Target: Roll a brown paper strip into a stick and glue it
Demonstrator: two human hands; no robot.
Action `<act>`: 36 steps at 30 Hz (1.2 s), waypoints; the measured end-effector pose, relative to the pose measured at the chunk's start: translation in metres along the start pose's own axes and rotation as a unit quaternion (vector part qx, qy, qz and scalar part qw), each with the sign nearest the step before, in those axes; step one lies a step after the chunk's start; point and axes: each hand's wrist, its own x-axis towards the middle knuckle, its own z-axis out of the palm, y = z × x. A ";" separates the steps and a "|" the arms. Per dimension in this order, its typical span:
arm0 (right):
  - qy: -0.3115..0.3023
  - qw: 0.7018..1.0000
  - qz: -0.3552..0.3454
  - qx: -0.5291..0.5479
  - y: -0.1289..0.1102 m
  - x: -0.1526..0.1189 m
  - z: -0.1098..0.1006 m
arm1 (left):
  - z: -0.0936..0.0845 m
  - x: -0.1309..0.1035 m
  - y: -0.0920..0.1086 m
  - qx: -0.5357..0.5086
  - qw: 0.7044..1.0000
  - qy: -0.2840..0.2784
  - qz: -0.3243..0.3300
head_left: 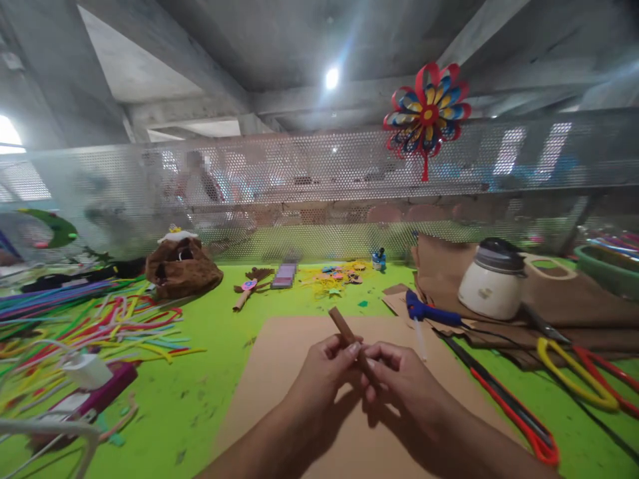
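Observation:
A narrow brown strip [341, 325], perhaps rolled paper or felt, is pinched between both hands above a sheet of tan cardboard [279, 372]. My left hand [332, 362] grips it near the middle, thumb on top. Lower down the strip, the closed fingers of my right hand [397, 376] hold its near end. The strip tilts, its free end pointing up and to the left. Beyond the cardboard lies a small brown craft piece [247, 287] with a pink round badge. A blue glue gun [432, 311] rests right of my hands.
Colourful pipe cleaners [134, 326] and a maroon power strip [112, 392] spread at the left. Near the back stand a brown felt pouch [182, 269] and small yellow cut-outs [339, 276]. At right are a cutter knife [514, 406], scissors [574, 372], a cream pot [492, 283] and brown felt [442, 266].

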 end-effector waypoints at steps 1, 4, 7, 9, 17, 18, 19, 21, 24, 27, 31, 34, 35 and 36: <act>-0.003 1.000 0.001 -0.007 0.001 0.000 0.000 | 0.001 0.000 0.000 -0.002 1.000 0.006 0.006; -0.013 0.999 0.015 -0.025 0.003 0.000 0.000 | 0.002 0.004 -0.002 -0.017 0.999 0.010 0.031; 0.009 0.999 0.037 -0.006 0.003 -0.004 0.003 | -0.001 0.009 -0.005 -0.042 0.998 0.001 0.045; 0.011 0.999 0.048 0.003 0.002 -0.007 0.005 | -0.005 0.011 -0.007 -0.057 0.997 -0.010 0.044; -0.008 0.999 0.042 0.000 -0.001 -0.009 0.005 | -0.010 0.012 -0.011 -0.064 0.997 0.010 0.042; -0.009 0.999 0.038 -0.002 0.000 -0.008 0.005 | -0.010 0.012 -0.011 -0.060 0.997 0.018 0.042; -0.011 0.999 0.035 -0.005 0.000 -0.007 0.005 | -0.009 0.012 -0.010 -0.055 0.997 0.025 0.041; -0.018 0.999 0.034 -0.012 0.001 -0.006 0.004 | -0.009 0.012 -0.008 -0.050 0.997 0.039 0.039; -0.014 0.999 0.031 -0.016 0.001 -0.008 0.004 | -0.010 0.011 -0.004 -0.048 0.996 0.061 0.037; -0.013 0.999 0.036 -0.023 0.000 -0.009 0.004 | -0.012 0.011 0.000 -0.047 0.994 0.089 0.043; -0.044 0.997 0.054 -0.040 -0.001 -0.007 0.004 | -0.013 0.013 -0.002 -0.050 0.993 0.097 0.050; -0.044 0.997 0.047 -0.044 -0.002 -0.006 0.008 | -0.012 0.013 -0.005 -0.043 0.993 0.090 0.062; -0.027 0.998 0.043 -0.044 -0.002 -0.006 0.010 | -0.012 0.013 -0.006 -0.041 0.993 0.090 0.064; -0.008 0.998 0.040 -0.046 -0.001 -0.006 0.011 | -0.011 0.013 -0.007 -0.041 0.993 0.092 0.066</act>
